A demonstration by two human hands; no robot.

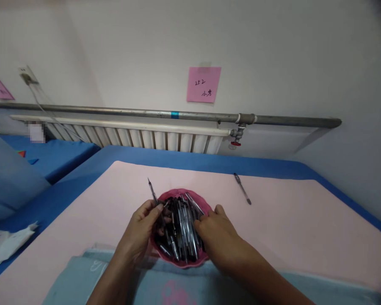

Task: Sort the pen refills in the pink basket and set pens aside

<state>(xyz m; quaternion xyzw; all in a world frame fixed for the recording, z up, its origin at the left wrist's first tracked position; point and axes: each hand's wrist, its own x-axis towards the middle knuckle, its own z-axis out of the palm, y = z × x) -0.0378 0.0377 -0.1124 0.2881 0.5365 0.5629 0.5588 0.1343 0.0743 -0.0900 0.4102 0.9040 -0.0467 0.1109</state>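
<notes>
Flanking the pink bowl (165, 195) of pens, both hands.

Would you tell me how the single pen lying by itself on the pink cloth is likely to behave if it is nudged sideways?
The lone pen looks thin and round-barrelled, so it would probably roll. It seems stiff and light. The pink cloth under it is flat and may slow the roll a little.

Even, soft, diffuse light, no glare. Faint shadows under the hands near the pink bowl (180, 228). Focus sharpest around the bowl, softer toward the frame edges. Wide-angle bend: pipe (165, 113) above the bowl curves. Top-right corner vignetted dark.
</notes>
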